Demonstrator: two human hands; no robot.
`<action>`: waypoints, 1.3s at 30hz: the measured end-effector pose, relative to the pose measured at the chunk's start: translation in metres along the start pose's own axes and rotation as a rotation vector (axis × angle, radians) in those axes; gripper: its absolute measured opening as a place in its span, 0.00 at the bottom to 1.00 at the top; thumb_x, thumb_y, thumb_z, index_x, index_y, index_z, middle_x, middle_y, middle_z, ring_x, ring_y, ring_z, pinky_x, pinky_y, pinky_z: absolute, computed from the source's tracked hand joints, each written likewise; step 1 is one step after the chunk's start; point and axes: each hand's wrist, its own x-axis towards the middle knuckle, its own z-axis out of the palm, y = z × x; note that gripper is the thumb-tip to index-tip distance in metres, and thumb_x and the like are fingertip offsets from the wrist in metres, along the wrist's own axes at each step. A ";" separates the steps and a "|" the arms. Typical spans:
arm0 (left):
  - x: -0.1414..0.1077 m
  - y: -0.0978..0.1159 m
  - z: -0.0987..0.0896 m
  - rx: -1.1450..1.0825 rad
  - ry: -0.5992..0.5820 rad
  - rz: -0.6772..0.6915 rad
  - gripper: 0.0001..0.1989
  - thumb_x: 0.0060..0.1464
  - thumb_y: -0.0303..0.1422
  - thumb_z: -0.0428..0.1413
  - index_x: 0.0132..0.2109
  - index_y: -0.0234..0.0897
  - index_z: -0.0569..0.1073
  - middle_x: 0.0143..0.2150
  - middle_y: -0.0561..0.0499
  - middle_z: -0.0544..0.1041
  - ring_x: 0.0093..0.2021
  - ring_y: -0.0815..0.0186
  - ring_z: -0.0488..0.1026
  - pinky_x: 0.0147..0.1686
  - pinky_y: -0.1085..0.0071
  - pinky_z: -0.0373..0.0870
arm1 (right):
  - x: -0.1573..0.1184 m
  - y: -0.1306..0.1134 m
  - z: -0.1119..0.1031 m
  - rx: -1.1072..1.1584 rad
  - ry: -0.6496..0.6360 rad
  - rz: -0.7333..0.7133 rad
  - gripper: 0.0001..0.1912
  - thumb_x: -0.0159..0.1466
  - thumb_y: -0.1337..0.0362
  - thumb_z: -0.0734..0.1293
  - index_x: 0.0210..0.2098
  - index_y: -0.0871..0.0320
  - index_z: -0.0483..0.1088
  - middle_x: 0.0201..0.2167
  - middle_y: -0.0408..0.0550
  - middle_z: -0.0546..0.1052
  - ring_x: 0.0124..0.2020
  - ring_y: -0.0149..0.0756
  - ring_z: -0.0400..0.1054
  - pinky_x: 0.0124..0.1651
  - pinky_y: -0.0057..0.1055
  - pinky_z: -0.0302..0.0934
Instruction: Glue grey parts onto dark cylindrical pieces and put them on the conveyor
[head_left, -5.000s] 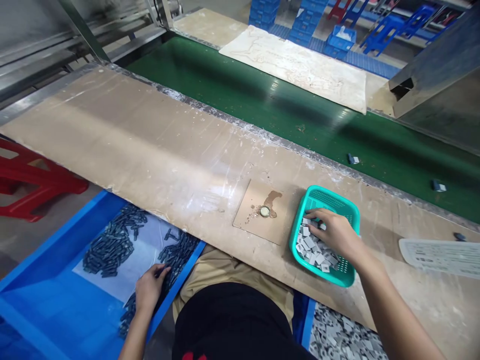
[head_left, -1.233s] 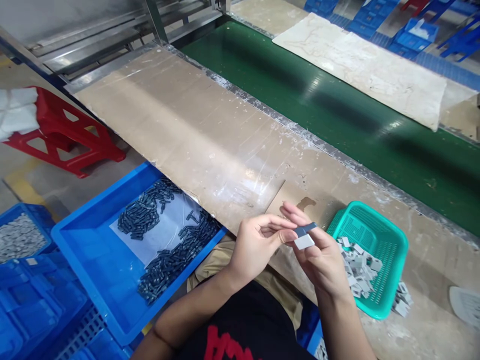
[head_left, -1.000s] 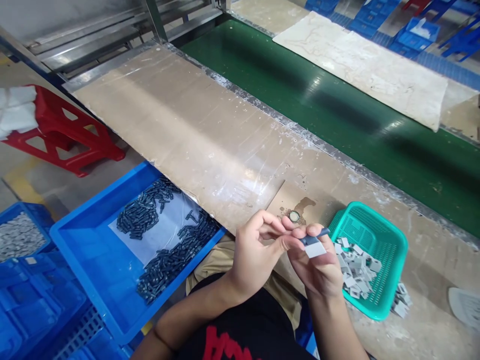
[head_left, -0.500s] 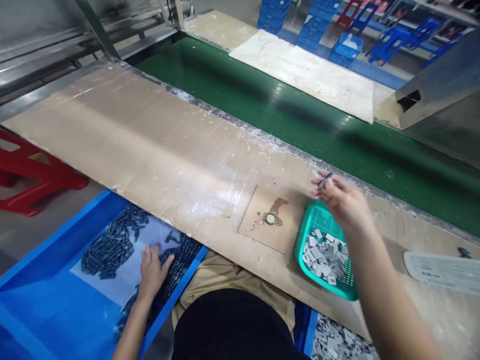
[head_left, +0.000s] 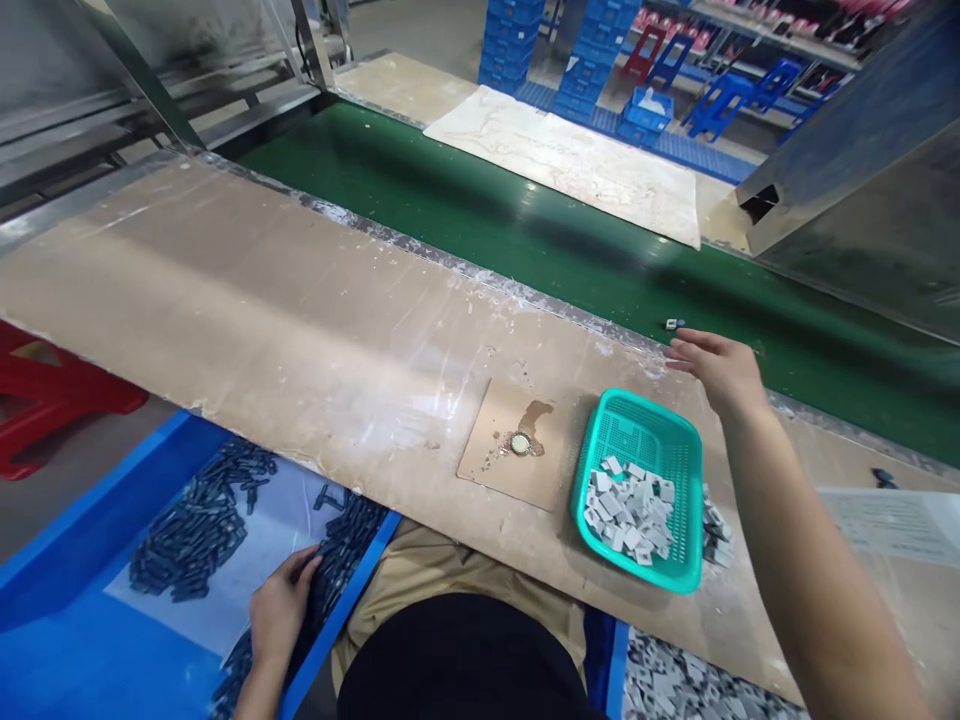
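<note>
My left hand (head_left: 281, 605) is in the blue bin (head_left: 67, 540) at lower left, its fingers pinched at the pile of dark parts (head_left: 337, 550); what they hold is too small to name. My right hand (head_left: 720, 370) reaches over the far edge of the board, fingers apart and holding nothing. Just beyond its fingertips a small part with a white and a dark end (head_left: 674, 324) lies on the green belt (head_left: 465, 215). The green basket (head_left: 589, 470) with grey-white pieces (head_left: 630, 510) stands nearer to me, left of my right forearm.
A cardboard square (head_left: 480, 450) bears a small round tin (head_left: 520, 443) and a wet stain. More grey pieces (head_left: 716, 535) lie beside the basket and in a bin (head_left: 675, 680) below. A printed sheet (head_left: 885, 525) is at right, a red stool (head_left: 67, 400) at left.
The dark part that was in my right hand is out of it, and a part lies on the belt by its fingertips. My left hand's fingers, spread before, have closed at the dark pile.
</note>
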 end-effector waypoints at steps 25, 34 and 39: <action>0.003 0.022 -0.007 -0.896 0.168 -0.459 0.11 0.35 0.22 0.61 0.29 0.35 0.70 0.26 0.52 0.76 0.34 0.60 0.77 0.45 0.56 0.75 | -0.148 0.019 0.020 -0.155 -0.278 -0.141 0.18 0.56 0.53 0.69 0.40 0.58 0.71 0.38 0.53 0.78 0.39 0.43 0.74 0.42 0.40 0.68; -0.010 0.050 -0.032 -1.062 0.182 -0.462 0.06 0.45 0.21 0.59 0.33 0.31 0.73 0.31 0.49 0.78 0.34 0.66 0.77 0.45 0.64 0.76 | -0.170 0.005 0.085 -0.449 -0.384 -0.541 0.14 0.62 0.56 0.63 0.41 0.57 0.75 0.34 0.51 0.76 0.33 0.40 0.71 0.37 0.36 0.66; -0.036 0.082 -0.048 -1.263 -0.064 -0.490 0.07 0.44 0.20 0.59 0.32 0.34 0.76 0.27 0.53 0.76 0.27 0.73 0.74 0.33 0.78 0.76 | -0.170 0.017 0.098 -0.613 -0.418 -0.616 0.17 0.64 0.57 0.61 0.42 0.60 0.75 0.33 0.52 0.76 0.32 0.40 0.70 0.35 0.35 0.64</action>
